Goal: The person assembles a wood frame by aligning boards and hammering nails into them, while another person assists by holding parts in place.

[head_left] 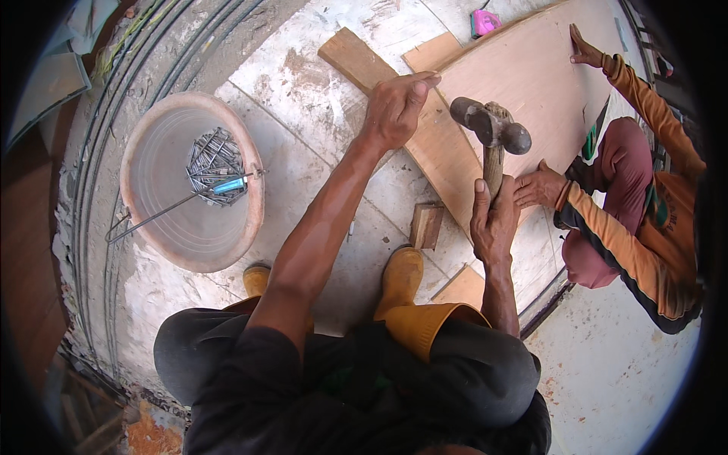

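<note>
My right hand (pixel 494 224) is wrapped round the wooden handle of a hammer (pixel 497 129), whose dark metal head is raised over a plywood sheet (pixel 531 98). At the sheet's corner my left hand (pixel 396 110) is closed, with thumb and forefinger together at the edge. Whatever these fingers may pinch is too small or hidden to make out. Below that hand a wooden plank (pixel 356 61) runs slantwise, its far end sticking out past the sheet. A co-worker's two hands lie on the sheet, one near its far edge and one beside my right hand.
On the left stands a pale bucket (pixel 144 182) holding several nails (pixel 214 163), its wire handle with a blue grip lying across. Dark cables (pixel 83 197) run along the far left. A wood block (pixel 427 226) sits near my yellow boot (pixel 402 277). A pink object (pixel 484 23) lies behind the sheet.
</note>
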{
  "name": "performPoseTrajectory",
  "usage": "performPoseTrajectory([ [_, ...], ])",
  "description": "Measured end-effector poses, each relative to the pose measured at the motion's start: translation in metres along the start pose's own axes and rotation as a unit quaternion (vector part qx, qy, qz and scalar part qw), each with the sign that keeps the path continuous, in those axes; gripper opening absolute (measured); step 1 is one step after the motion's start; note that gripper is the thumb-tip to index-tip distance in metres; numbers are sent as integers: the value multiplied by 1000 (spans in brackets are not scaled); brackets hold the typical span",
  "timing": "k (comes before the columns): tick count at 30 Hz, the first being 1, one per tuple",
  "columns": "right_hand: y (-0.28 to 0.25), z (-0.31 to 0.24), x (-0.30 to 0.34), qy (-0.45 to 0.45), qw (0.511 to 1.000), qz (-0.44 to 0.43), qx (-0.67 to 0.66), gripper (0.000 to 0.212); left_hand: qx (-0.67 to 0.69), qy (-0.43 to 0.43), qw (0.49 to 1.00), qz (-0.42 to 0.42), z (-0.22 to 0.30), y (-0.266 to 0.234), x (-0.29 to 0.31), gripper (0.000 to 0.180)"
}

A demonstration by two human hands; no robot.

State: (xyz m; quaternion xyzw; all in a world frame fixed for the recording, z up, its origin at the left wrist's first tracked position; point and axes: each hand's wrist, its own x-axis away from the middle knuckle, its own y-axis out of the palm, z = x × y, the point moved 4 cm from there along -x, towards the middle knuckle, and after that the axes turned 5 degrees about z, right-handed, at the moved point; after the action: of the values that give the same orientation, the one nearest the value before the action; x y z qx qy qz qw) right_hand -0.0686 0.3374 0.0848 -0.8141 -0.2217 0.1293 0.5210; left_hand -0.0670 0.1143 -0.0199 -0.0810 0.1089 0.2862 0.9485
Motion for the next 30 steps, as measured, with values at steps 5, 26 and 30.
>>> performPoseTrajectory([
  [5, -8, -14, 4, 42, 992, 61, -107, 25, -1, 13, 1000, 4, -6, -12, 5, 71],
  [26, 21, -14, -14, 10, 993, -82, 81, 30, 3, -28, 1000, 12, -4, -2, 0, 81],
  [30, 16, -9, -1, 72, 989, -98, -88, 36, 51, -87, 995, 20, -16, -12, 5, 75],
])
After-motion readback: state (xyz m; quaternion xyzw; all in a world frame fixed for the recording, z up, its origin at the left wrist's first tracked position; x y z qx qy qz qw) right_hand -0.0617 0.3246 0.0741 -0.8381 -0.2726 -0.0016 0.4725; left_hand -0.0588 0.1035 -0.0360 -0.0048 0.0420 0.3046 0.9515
